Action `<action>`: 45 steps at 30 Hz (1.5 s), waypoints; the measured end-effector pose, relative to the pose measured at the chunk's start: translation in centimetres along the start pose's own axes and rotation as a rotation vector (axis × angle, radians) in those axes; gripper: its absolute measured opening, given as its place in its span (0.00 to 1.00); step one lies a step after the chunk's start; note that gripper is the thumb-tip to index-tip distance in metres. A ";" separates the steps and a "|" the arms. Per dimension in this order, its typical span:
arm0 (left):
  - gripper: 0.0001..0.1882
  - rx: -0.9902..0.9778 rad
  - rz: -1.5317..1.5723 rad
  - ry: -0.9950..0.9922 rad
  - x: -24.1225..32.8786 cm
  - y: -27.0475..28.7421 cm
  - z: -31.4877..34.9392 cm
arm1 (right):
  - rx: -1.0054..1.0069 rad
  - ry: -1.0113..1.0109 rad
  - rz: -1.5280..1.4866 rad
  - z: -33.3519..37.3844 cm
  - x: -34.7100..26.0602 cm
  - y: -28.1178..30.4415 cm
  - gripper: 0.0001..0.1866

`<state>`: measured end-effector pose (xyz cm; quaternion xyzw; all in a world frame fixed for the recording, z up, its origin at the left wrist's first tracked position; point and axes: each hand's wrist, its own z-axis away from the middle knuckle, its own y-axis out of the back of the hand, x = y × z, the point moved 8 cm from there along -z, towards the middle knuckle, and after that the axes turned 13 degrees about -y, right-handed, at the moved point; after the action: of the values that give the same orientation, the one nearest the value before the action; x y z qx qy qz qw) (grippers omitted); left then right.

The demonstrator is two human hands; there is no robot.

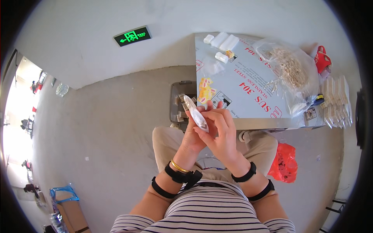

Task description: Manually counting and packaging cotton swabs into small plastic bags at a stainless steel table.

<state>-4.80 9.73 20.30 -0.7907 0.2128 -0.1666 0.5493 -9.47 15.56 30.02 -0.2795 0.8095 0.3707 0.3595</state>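
A slim white packet in shiny clear wrap is held in front of me, tilted, near the table's left corner. My left hand grips it from below and behind, with its fingers partly hidden. On the near side of it, my right hand has its thumb and bent fingers closed on the packet's lower end. What lies inside the wrap is too small to tell. Just past the packet is a grey bin with several small wrapped packs in it. Yellow-and-white stickers lie on the tabletop beyond my right hand.
The film-covered metal table carries white rolls, a clear bag of thin tan pieces, and a red item. Stacked clear packs stand at its right end. A red plastic bag lies below; a cardboard box stands lower left.
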 end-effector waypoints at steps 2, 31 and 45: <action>0.28 0.036 -0.122 0.052 -0.7 -0.4 0.9 | 0.014 0.050 0.018 0.1 -0.4 1.0 0.22; 0.20 -0.588 -1.722 -0.126 -0.2 -6.6 1.0 | -0.171 -0.343 -0.117 2.4 10.1 8.4 0.21; 0.18 -0.706 -1.785 -0.174 -1.2 -9.7 4.0 | -0.160 -0.578 -0.679 0.5 11.4 8.6 0.14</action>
<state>-2.35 16.49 27.98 -0.7905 -0.4707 -0.3901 -0.0353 -22.11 18.70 24.25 -0.4412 0.5072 0.3561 0.6490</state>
